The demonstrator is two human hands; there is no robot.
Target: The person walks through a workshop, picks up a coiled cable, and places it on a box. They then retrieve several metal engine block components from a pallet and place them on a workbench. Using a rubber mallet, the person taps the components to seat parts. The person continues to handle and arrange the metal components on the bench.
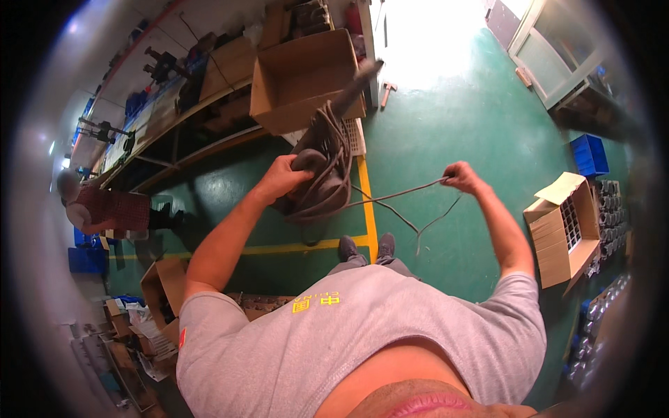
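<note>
A person in a light grey T-shirt [362, 327] stands handling a long, dark, tapering tool [324, 136] wrapped in loops of grey-brown rubber-like cable [341, 150]. Taking the open brown cardboard box [300, 76] as the landmark, the tool is on the person's side of it, its narrow nozzle-like end crossing in front of the box's right edge. The left hand [282, 180], just nearer the person than the box, is curled around the tool's rounded rear part. The right hand [461, 177], well to the right of the box, has its fingers pinched together on the cable, which runs nearly straight back to the loops. A slacker, forked-looking length sags below that run, nearer the person than the box; whether it touches the green floor [432, 125] cannot be told.

Good handling here seems to call for a firm left grip, since the tool looks heavy toward its body, and for light, even tension from the right hand, so the loops lie flat without crossing. The sagging length deserves care: it hangs on the side of the box where the dark shoes [348, 245] stand, and could snag. The wooden-handled hammer [388, 94], just right of the box, is best kept clear of the cable.
</note>
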